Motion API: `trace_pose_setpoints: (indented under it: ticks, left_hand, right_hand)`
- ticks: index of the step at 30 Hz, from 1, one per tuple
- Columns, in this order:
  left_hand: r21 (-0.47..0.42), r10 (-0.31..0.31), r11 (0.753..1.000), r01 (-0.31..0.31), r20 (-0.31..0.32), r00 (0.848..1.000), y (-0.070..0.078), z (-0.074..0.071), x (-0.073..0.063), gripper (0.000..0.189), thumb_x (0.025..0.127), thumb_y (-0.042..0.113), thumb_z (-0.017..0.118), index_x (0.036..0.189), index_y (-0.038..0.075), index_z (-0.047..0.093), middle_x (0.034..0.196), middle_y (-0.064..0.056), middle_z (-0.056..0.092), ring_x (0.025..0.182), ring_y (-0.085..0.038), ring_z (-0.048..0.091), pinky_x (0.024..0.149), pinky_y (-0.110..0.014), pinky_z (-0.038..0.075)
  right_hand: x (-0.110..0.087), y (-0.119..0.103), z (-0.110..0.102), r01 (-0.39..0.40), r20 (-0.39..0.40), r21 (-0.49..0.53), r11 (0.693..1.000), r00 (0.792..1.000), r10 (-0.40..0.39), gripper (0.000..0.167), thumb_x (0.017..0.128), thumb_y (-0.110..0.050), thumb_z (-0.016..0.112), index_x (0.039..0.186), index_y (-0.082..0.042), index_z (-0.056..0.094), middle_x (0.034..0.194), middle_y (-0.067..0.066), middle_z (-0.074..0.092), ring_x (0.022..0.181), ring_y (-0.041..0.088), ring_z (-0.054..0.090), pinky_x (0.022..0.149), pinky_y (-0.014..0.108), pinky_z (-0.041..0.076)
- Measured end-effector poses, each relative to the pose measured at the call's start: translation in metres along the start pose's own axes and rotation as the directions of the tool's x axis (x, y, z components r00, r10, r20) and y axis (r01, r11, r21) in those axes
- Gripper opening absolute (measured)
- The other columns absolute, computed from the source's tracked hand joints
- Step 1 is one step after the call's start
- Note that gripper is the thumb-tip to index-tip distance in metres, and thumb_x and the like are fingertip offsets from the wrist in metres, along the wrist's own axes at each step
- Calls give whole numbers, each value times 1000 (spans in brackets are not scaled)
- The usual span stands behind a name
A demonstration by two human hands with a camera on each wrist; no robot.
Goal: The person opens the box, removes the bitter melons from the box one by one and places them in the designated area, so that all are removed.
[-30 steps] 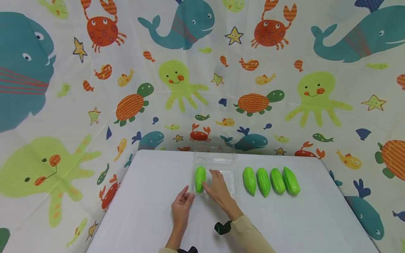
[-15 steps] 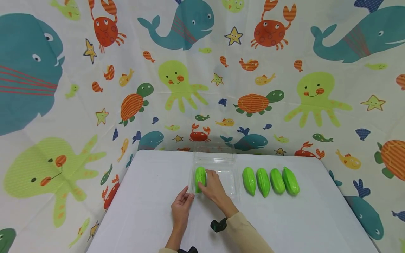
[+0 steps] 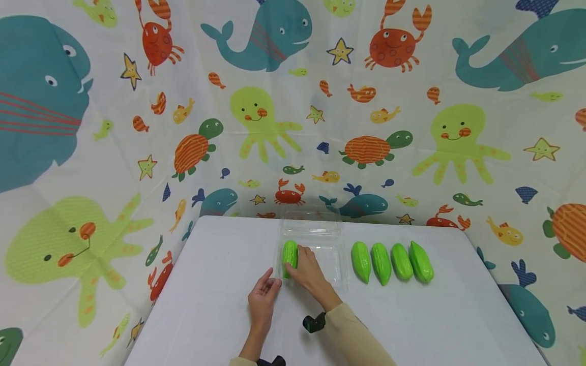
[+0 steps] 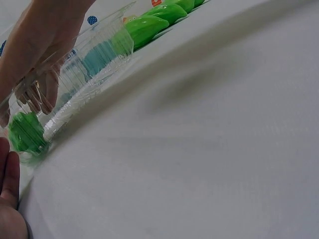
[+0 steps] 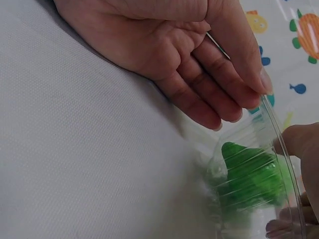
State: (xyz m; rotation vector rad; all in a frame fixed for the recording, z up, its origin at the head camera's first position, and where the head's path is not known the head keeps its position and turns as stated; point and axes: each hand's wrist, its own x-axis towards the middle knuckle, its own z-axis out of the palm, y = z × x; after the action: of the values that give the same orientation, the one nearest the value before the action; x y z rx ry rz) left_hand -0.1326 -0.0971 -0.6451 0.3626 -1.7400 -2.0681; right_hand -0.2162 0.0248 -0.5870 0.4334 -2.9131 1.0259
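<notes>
A clear plastic box (image 3: 331, 262) stands on the table with its lid raised at the back. Along its left side lies a ridged, oblong green vegetable (image 3: 290, 251). My right hand (image 3: 311, 274) reaches into the box and grips this vegetable, thumb on one side and fingers on the other; the box wall blurs the contact in both wrist views. At the front left corner is my left hand (image 3: 262, 301). In the right wrist view its thumb (image 5: 265, 80) touches the box rim, while its relaxed fingers (image 5: 214, 82) lie by the outside wall.
Several similar green vegetables (image 3: 402, 262) lie in a row right of the box. The white table (image 3: 220, 264) ends at a hanging sheet (image 3: 316, 178) printed with sea animals. Each wrist carries a small black camera (image 3: 314, 322).
The right hand has moved slightly left, its thumb passing over the green vegetable and its fingers closing in beside it. The left hand has stayed at the box corner.
</notes>
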Motion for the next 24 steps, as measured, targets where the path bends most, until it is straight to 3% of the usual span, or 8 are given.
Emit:
trace_pose_setpoints:
  ticks: [15,24]
  left_hand:
    - [-21,-8,1000,8,9,1000,-1,0,2,47,88,5,75,132,-2,62,95,-15,70,83,-2,66,77,-12,54]
    - [7,2,1000,-2,0,1000,-4,0,3,46,88,7,76,131,-3,63,91,-5,70,83,-2,66,76,-12,54]
  right_hand:
    - [5,-1,4,-20,32,-6,1000,999,20,67,90,-33,69,139,9,48,127,23,57,101,26,57,89,42,54]
    - [7,-3,6,-32,53,-10,999,998,33,65,90,-35,68,137,7,51,125,22,58,97,24,56,85,40,54]
